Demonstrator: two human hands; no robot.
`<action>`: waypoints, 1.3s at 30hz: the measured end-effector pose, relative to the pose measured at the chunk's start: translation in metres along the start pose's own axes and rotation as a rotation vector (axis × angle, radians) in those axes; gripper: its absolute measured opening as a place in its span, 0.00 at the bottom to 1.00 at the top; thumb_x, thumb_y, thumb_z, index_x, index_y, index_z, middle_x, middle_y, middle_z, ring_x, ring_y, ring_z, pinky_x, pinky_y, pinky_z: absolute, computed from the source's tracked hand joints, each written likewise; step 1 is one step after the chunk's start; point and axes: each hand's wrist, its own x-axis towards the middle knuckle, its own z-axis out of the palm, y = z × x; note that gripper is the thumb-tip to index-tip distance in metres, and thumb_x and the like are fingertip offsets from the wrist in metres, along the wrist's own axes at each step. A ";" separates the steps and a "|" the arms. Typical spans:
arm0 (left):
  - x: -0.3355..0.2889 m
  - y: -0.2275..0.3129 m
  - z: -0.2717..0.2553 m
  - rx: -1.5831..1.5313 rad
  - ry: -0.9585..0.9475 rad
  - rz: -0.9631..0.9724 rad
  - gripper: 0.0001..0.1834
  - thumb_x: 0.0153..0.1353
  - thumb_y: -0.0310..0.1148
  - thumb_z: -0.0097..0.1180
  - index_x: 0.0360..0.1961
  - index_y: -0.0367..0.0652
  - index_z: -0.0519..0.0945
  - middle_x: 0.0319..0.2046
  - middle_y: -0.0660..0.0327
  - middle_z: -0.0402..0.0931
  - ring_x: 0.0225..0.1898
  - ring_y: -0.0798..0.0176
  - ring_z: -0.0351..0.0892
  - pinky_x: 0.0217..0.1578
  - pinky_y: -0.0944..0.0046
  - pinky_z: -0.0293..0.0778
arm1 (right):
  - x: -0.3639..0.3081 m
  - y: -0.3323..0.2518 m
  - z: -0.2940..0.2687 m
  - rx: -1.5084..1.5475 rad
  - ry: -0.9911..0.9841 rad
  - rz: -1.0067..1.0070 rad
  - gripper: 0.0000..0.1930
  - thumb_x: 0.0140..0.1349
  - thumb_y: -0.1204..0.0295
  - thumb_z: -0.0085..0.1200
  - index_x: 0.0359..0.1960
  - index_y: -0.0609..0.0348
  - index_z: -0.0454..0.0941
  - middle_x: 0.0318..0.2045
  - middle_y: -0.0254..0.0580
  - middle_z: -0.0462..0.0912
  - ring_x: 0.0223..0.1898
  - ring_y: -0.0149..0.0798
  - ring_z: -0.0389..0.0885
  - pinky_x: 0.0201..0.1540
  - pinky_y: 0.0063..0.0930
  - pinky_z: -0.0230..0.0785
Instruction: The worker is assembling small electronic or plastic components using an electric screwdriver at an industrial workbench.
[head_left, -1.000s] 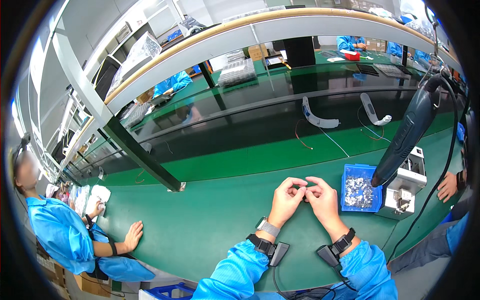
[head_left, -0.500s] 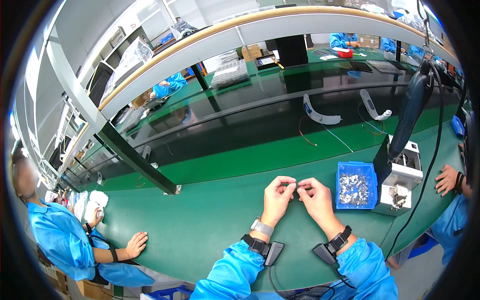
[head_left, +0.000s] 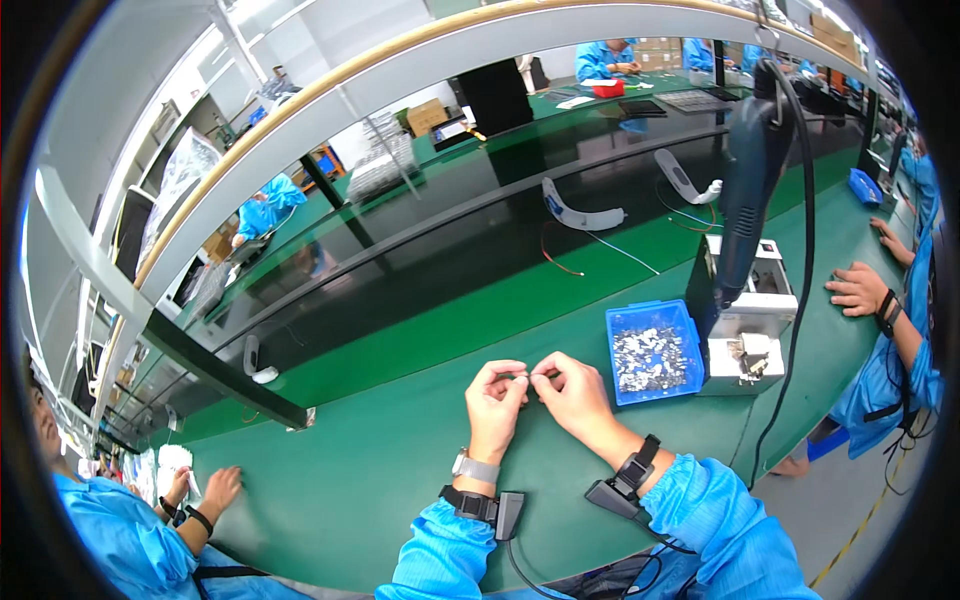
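Observation:
Over the green tabletop (head_left: 380, 500), my left hand (head_left: 495, 408) and my right hand (head_left: 575, 395) meet with their fingertips nearly touching. Thumb and forefinger are pinched on each hand. Whatever sits between the fingertips is too small to name. Right of my right hand stands a blue plastic bin (head_left: 655, 310) with many small metal and dark parts (head_left: 650, 360) in it. Beside the bin is a silver metal device (head_left: 745, 350) with an opening in its front. A dark power screwdriver (head_left: 750, 190) hangs above it on a cable.
Behind the table runs a dark conveyor belt (head_left: 400, 265) carrying curved grey-white pieces (head_left: 580, 212) with wires. A dark post (head_left: 225, 370) rises at left. Co-workers' hands rest on the table at left (head_left: 222, 487) and right (head_left: 858, 290). A black cable (head_left: 805, 250) loops down at right.
The whole view has swung to the right, so the bench things appear further left. My hands stay pinched close together. The co-worker's hand at left has drawn back toward the other hand.

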 end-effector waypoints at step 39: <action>0.004 -0.007 -0.002 0.079 0.005 -0.021 0.07 0.69 0.28 0.52 0.41 0.39 0.81 0.29 0.66 0.78 0.23 0.76 0.72 0.25 0.75 0.70 | -0.002 -0.014 -0.006 -0.023 -0.021 0.016 0.05 0.60 0.72 0.58 0.33 0.60 0.77 0.30 0.42 0.84 0.25 0.38 0.84 0.28 0.31 0.74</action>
